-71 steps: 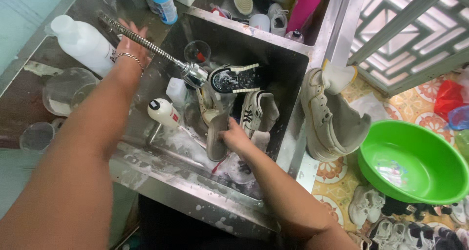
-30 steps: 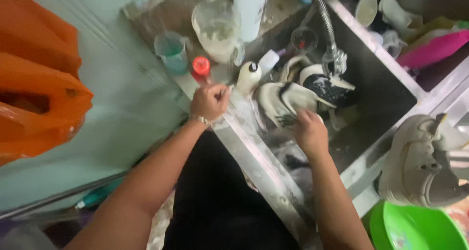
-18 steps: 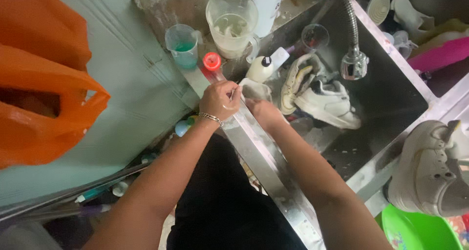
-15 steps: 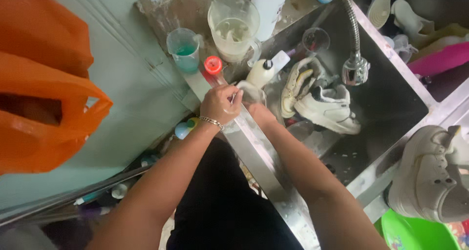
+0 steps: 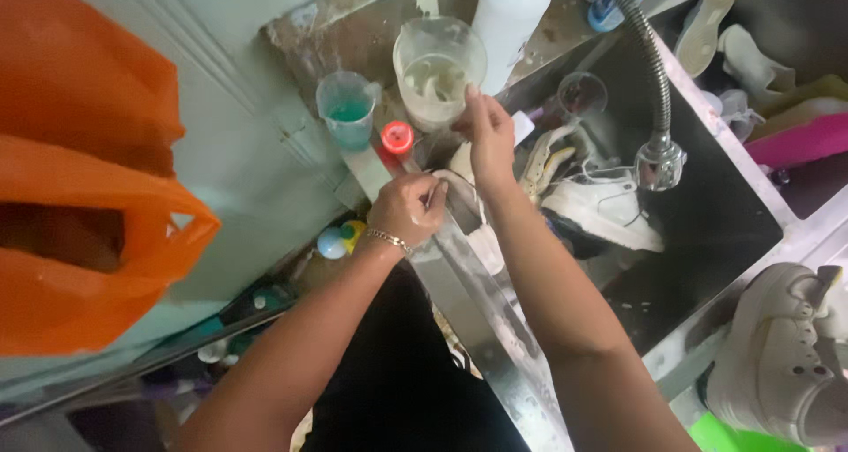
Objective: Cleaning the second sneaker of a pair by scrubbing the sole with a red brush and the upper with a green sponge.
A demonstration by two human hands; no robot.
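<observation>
Hands over steel sink (image 5: pixel 495 328): left (image 5: pixel 408 208) fisted, right (image 5: pixel 486 134) pinching jug (image 5: pixel 439 68) rim.

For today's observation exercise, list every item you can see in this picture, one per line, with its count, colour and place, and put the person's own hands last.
Clear jug: one, cloudy whitish inside, on the ledge behind the sink.
Small cup: one, clear with teal liquid, left of the jug.
Red cap: one, on the sink rim.
White bottle: one, top centre.
Sink: one, steel, dark inside.
Hose tap: one, metal, over the sink.
White shoe in the sink: one, below the tap.
Shoe at right: one, off-white, beside the sink.
Orange bag: one, left.
Left hand: fist closed at the sink rim.
Right hand: fingertips at the jug's rim.
</observation>
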